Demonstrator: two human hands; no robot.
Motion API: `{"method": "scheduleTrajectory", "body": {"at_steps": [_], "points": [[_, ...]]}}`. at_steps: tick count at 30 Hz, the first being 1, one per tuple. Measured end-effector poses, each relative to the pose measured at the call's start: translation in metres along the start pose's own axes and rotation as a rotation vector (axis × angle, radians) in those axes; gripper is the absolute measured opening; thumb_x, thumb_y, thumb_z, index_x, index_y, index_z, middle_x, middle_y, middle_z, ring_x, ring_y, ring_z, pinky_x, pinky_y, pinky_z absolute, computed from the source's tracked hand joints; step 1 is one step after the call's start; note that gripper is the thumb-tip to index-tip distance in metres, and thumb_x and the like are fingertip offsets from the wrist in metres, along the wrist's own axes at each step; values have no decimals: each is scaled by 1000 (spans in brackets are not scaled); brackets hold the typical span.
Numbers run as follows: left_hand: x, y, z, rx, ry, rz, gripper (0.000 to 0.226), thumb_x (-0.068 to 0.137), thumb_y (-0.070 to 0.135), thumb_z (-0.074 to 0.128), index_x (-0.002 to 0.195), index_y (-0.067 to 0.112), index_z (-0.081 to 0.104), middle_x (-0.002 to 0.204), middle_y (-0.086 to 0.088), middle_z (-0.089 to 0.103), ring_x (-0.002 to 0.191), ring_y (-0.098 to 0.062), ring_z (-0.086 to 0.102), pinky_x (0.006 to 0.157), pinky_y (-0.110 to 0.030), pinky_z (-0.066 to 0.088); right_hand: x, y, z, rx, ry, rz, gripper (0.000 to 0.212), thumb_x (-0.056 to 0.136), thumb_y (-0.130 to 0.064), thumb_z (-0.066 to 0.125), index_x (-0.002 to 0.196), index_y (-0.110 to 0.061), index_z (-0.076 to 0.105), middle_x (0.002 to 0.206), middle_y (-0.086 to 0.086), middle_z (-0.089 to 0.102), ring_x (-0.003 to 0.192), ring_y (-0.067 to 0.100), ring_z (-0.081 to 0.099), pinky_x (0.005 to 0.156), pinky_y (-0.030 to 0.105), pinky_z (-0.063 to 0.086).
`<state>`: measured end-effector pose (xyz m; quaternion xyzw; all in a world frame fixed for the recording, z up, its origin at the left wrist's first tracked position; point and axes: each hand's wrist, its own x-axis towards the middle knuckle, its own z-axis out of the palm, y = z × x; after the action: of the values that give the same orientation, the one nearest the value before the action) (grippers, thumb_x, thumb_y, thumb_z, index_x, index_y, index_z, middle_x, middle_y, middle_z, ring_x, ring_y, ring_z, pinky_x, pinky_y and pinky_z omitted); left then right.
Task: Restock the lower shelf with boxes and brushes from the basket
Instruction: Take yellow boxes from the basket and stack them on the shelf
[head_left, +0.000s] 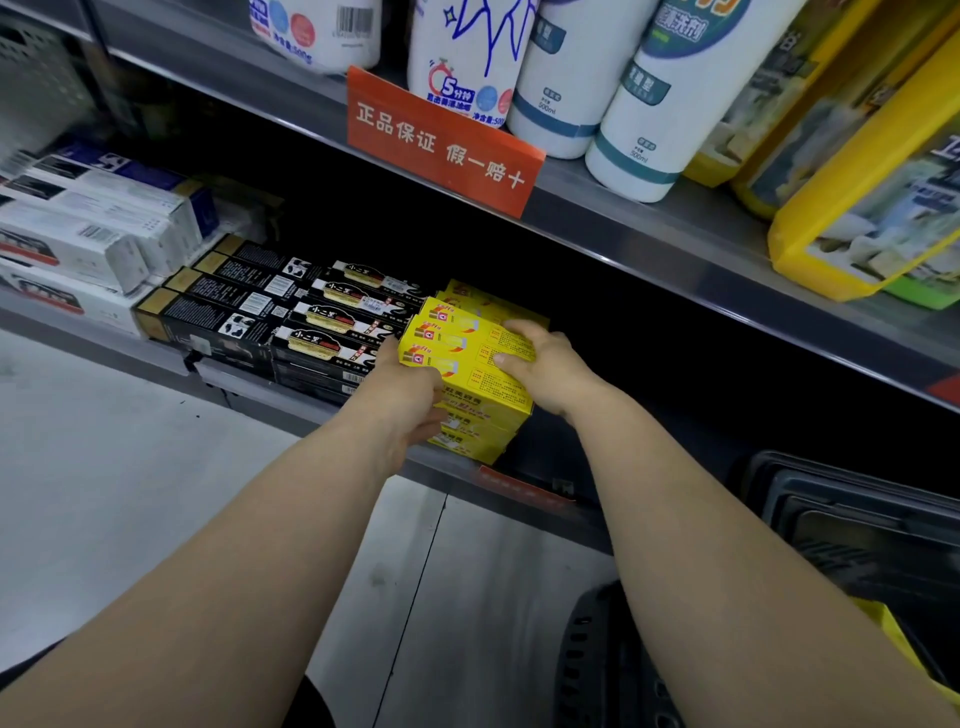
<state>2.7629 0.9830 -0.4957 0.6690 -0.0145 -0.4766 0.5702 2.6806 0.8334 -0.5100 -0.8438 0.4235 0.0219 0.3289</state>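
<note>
A stack of yellow boxes (467, 358) sits at the front of the lower shelf (322, 415), right of the black boxes (291, 317). My left hand (405, 405) grips the stack's left front corner, thumb on top and fingers curled against the front face. On the right side of the top yellow box lies my right hand (545, 364), with its fingers curled over the box's top. The dark plastic basket (831, 519) stands at the lower right, with something yellow (893, 639) showing inside it.
White boxes (88, 244) fill the shelf's left end. The upper shelf carries white bottles (571, 78), yellow packages (857, 182) and an orange sign (441, 140). The shelf space right of the yellow stack is dark. Grey floor lies below.
</note>
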Motion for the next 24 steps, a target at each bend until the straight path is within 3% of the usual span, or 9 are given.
{"method": "scheduleTrajectory", "body": {"at_steps": [2, 4, 8, 11, 13, 15, 18, 21, 24], "points": [[-4, 3, 2, 28, -4, 9, 74, 92, 7, 46, 150, 34, 8, 112, -14, 57, 91, -29, 63, 77, -37, 53, -3, -3, -2, -11, 36, 34, 65, 90, -36, 59, 146, -26, 27, 147, 13, 28, 125, 30, 44, 102, 38, 42], [-14, 7, 5, 84, -18, 37, 72, 91, 8, 47, 149, 34, 14, 103, -11, 58, 87, -27, 63, 75, -36, 51, -8, -8, -10, -34, 81, 87, 69, 88, -34, 62, 145, -18, 27, 144, 13, 36, 124, 30, 47, 100, 38, 43], [-42, 14, 15, 314, -103, 182, 47, 89, 14, 53, 133, 30, 46, 111, -8, 61, 97, -24, 65, 86, -36, 51, -42, -25, -44, -106, 36, 103, 52, 88, -22, 63, 133, -2, 46, 131, 16, 53, 117, 29, 53, 97, 34, 45], [-72, 18, 30, 428, -174, 315, 26, 88, 18, 57, 112, 27, 62, 105, -7, 67, 94, -23, 64, 77, -28, 48, -91, -24, -76, 81, -18, 53, 33, 85, -10, 65, 117, -3, 61, 104, 16, 67, 90, 21, 61, 73, 23, 48], [-92, 16, 43, 495, -235, 420, 22, 88, 16, 58, 107, 24, 64, 92, -3, 68, 86, -18, 62, 69, -21, 44, -127, -14, -97, 181, -46, 15, 24, 84, -8, 66, 108, -8, 63, 92, 11, 70, 77, 14, 60, 65, 17, 46], [-115, 7, 60, 550, -356, 537, 20, 88, 13, 59, 105, 22, 63, 89, 4, 66, 87, -12, 60, 77, -20, 47, -165, 6, -117, 226, -30, -21, 19, 83, -10, 68, 101, -15, 65, 85, 0, 70, 75, 8, 63, 70, 15, 48], [-146, -14, 82, 825, -467, 751, 24, 88, 24, 59, 112, 31, 62, 107, 16, 64, 98, 2, 58, 89, -18, 46, -216, 50, -137, 285, 36, -14, 17, 82, -7, 68, 91, -21, 65, 82, -2, 71, 75, 7, 64, 72, 15, 49], [-172, -30, 99, 1081, -581, 942, 28, 91, 38, 53, 119, 41, 56, 114, 26, 56, 99, 11, 44, 75, 2, 35, -252, 106, -144, 258, 95, 91, 15, 84, -9, 66, 87, -23, 64, 79, 1, 70, 77, 15, 63, 71, 26, 50], [-188, -42, 115, 1190, -663, 1014, 31, 93, 43, 48, 124, 42, 51, 125, 25, 51, 110, 10, 37, 73, 7, 26, -268, 170, -141, 152, 199, 217, 12, 86, -8, 65, 93, -18, 63, 87, 10, 67, 89, 19, 62, 71, 17, 48]]}}
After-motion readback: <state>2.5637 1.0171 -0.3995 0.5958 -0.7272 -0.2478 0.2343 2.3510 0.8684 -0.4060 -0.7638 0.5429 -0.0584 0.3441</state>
